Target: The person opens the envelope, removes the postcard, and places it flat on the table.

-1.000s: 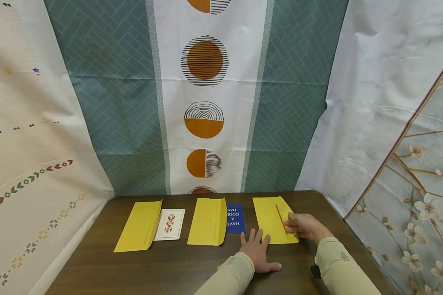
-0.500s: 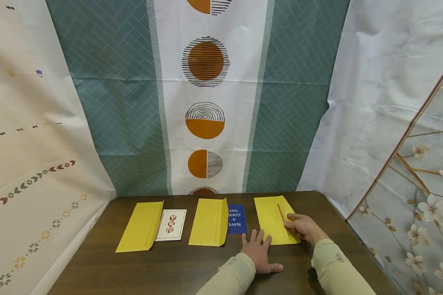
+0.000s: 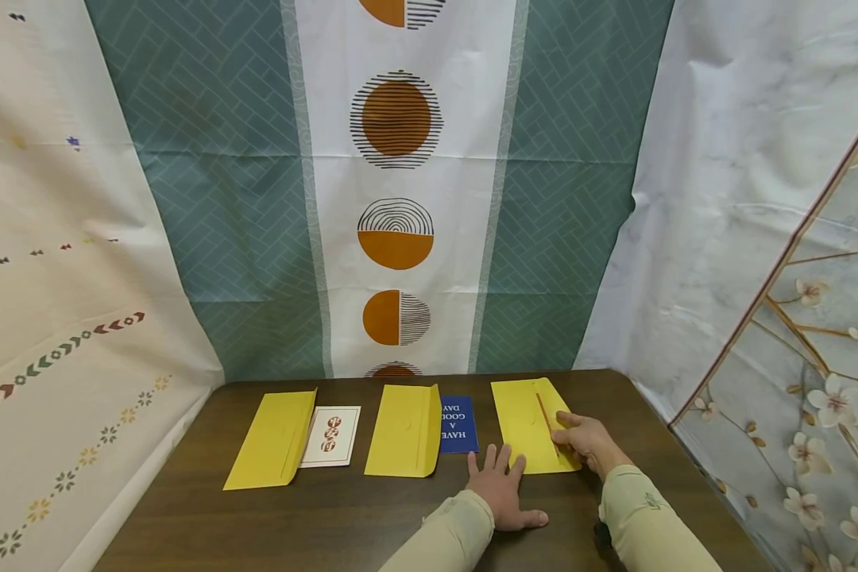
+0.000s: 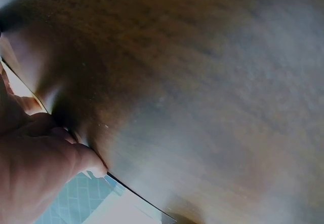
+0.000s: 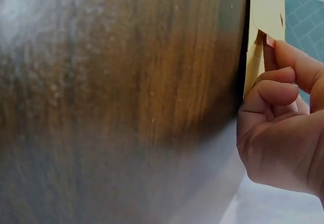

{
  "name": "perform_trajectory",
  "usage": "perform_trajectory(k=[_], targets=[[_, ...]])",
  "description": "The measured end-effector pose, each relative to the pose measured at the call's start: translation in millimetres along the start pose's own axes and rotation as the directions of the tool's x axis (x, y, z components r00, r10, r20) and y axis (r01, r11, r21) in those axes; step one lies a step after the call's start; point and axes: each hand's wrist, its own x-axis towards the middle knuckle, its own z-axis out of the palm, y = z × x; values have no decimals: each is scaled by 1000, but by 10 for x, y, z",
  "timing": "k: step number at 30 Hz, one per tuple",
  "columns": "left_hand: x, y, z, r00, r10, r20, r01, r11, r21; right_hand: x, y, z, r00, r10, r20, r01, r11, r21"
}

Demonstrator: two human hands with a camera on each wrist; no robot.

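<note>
While both hands rest on a dark wooden table [image 3: 372,524], three yellow envelopes lie in a row past the fingers.

Left hand: the left hand [image 3: 499,491] lies flat, fingers spread and relaxed, fingertips touching the near edge of the right envelope [image 3: 525,433]; it grasps nothing.

Right hand: the right hand [image 3: 588,442] rests on the right envelope, fingers curled, pinching its flap edge.

Wrist views: the right wrist view alone shows a fingertip [image 5: 270,44] tucked against the yellow paper [image 5: 266,16]; the left wrist view shows only blurred tabletop.

Envelope contents: whether the right envelope holds anything cannot be told. A blue card [image 3: 458,424] pokes out beside the middle envelope [image 3: 403,430]; a white card [image 3: 331,435] lies beside the left envelope [image 3: 270,439].

Edges and room: bare table lies on the wrist side of both hands; the table's right edge is near the right hand.
</note>
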Motion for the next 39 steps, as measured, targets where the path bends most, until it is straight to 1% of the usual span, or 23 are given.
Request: perform_trajectory(k=[2,5,10,12,14,19,22,24,27,31,33,39], targets=[[9,-6,13,1000,-1,1,1,1000,-2,4,8,0,1000,-3,2,3,1000,1],[63,-27,74,1000,-11,11,11,1000,3,35,38,-11,1000,6,-6,-6,1000,3],[149,-41,175,1000,-20,7,20,999,25,70,73,-29,999,10,-30,-9,999,49],[155,-31,172,1000,-17,5,17,1000,17,63,74,-32,999,2,-35,0,998,56],[152,-28,158,1000,-17,9,17,1000,12,47,70,-36,999,-9,-33,11,999,41],[88,-30,60,1000,-9,19,9,1000,-4,21,65,-44,998,-56,2,56,997,-58],[69,-35,50,1000,-6,4,6,1000,-2,26,76,-46,996,-79,31,81,992,-97],[79,-39,79,1000,-8,3,8,1000,-2,28,86,-44,996,-76,38,80,992,-98],[78,-37,95,1000,-7,9,7,1000,-5,23,105,-44,997,-69,23,71,994,-88],[32,-18,46,1000,3,27,-2,1000,-14,11,136,-71,997,-67,-24,65,994,-91],[11,-12,21,1000,7,29,-6,1000,-14,10,139,-88,998,-63,-31,60,994,-89],[-13,-9,-34,1000,-3,17,3,1000,-9,25,122,-108,997,-71,19,72,993,-93]])
